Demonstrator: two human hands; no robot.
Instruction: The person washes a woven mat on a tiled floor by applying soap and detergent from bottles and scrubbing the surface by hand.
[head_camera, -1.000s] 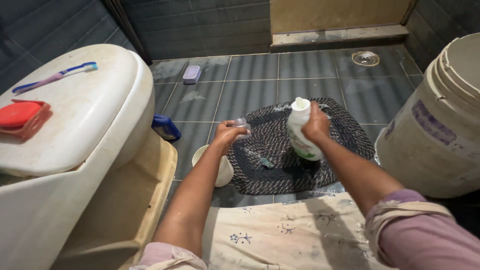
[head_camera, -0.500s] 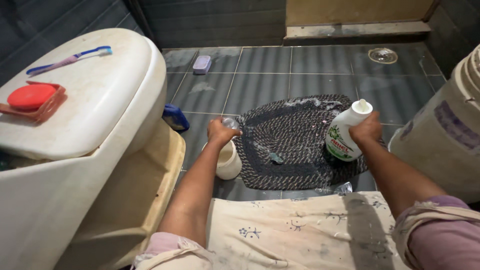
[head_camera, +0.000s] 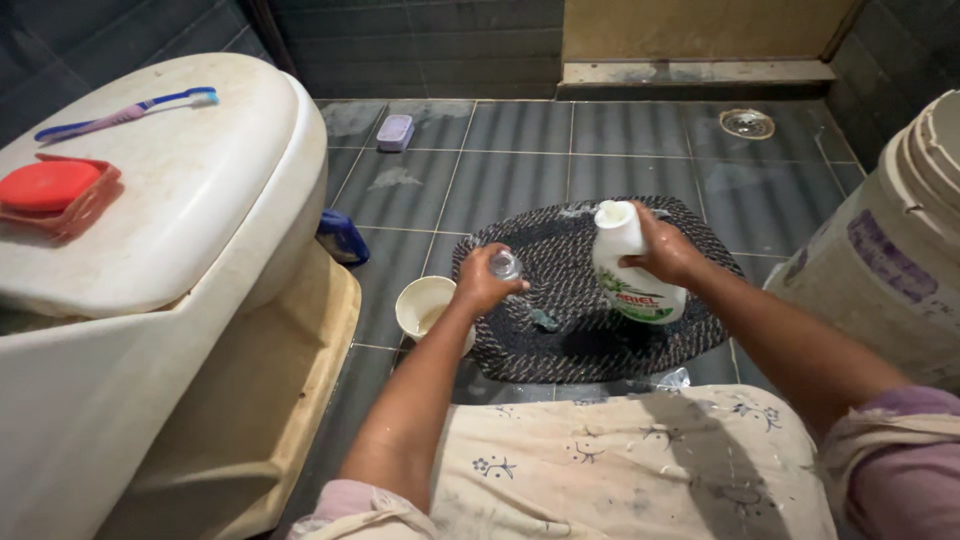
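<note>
Since the picture half a second ago, the right hand (head_camera: 665, 252) has brought the white detergent bottle (head_camera: 628, 268) back from the far right edge of the mat toward its middle, and the left hand (head_camera: 483, 285) has lifted a little away from the small cup.

Head view: the grip of the right hand is clamped around the upper body of the bottle, which stands almost upright, slightly leaning, with its base low over the dark braided mat (head_camera: 590, 290); I cannot tell if it touches the mat. Its mouth looks open. The grip of the left hand is closed on a small clear cap (head_camera: 505, 265), held just left of the bottle. Below and left of this hand a cream cup (head_camera: 428, 305) stands on the tiled floor (head_camera: 500, 180), at the mat's edge. Further left is the toilet (head_camera: 180, 230), with a toothbrush (head_camera: 125, 112) and a red soap dish (head_camera: 50, 192) on its lid. A big bucket (head_camera: 890, 260) stands to the right of the right hand.

By my judgement the bottle is already opened; whether detergent was poured I cannot see, and closing the bottle remains
</note>
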